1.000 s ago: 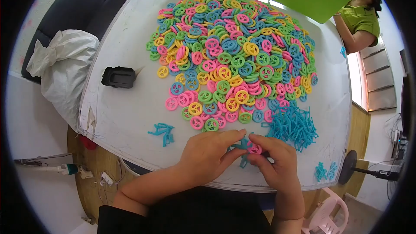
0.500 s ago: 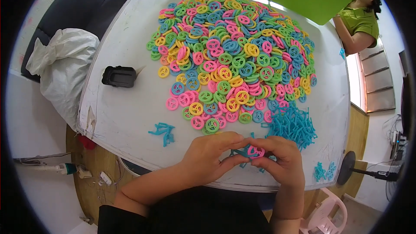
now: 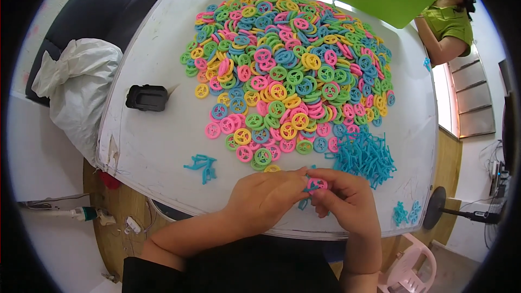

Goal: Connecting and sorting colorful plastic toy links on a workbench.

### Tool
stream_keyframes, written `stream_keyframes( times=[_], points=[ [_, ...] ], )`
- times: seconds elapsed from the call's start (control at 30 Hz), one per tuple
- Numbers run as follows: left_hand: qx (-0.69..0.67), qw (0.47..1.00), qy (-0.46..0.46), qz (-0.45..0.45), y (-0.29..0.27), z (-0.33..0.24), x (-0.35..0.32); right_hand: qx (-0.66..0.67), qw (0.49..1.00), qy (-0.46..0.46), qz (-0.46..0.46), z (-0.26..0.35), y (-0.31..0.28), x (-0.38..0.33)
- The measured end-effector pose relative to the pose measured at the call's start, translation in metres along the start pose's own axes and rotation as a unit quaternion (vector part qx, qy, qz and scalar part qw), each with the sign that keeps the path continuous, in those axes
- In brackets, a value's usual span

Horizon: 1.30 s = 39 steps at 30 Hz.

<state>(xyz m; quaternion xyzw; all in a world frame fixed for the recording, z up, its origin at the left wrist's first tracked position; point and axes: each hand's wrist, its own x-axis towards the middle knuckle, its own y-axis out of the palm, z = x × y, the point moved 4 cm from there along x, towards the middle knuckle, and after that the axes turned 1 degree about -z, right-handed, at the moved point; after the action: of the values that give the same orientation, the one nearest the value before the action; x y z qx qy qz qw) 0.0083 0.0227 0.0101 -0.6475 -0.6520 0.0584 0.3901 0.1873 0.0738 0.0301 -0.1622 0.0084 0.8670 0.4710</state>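
The round white counter (image 3: 163, 146) filled most of the frame, and across its upper middle spread the large heap of pink, green, yellow and blue plastic wheel-shaped rings (image 3: 287, 70), seemingly untouched, so most of the work looked left to do. Right of centre lay a smaller pile of blue plastic stick-like pieces (image 3: 364, 156), with a few loose blue plastic bits (image 3: 202, 165) at left of centre. At the lower middle the left hand (image 3: 266, 198) and right hand (image 3: 347, 201) met, fingertips pinched together on one small pink plastic ring (image 3: 317, 184) with what appeared to be a blue piece. No finished pile was clearly visible.
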Motion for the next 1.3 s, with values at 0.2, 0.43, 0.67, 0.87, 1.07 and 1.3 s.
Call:
stream_keyframes(
  times=[0.2,0.43,0.67,0.87,1.07,1.3],
  points=[
    [-0.007,0.993,0.092,-0.068,-0.001,-0.001,0.006,0.008,0.999,-0.021,-0.045,-0.011,0.001,-0.002],
    [-0.057,0.976,0.204,0.054,-0.002,-0.012,0.002,0.144,0.987,0.067,0.025,-0.009,-0.017,-0.011],
    [-0.076,0.985,0.157,-0.006,-0.005,-0.012,0.006,0.244,0.97,0.01,-0.007,-0.01,-0.01,-0.016],
    [-0.09,0.983,0.157,0.019,-0.005,-0.012,0.008,0.221,0.974,0.055,-0.007,-0.02,-0.014,-0.015],
    [0.003,0.969,0.242,0.044,-0.006,-0.021,0.001,0.259,0.962,0.087,0.02,-0.033,-0.019,-0.016],
    [-0.061,0.967,0.247,-0.016,-0.015,-0.02,0.004,0.16,0.978,0.111,0.068,-0.009,-0.022,-0.018]
  ],
)
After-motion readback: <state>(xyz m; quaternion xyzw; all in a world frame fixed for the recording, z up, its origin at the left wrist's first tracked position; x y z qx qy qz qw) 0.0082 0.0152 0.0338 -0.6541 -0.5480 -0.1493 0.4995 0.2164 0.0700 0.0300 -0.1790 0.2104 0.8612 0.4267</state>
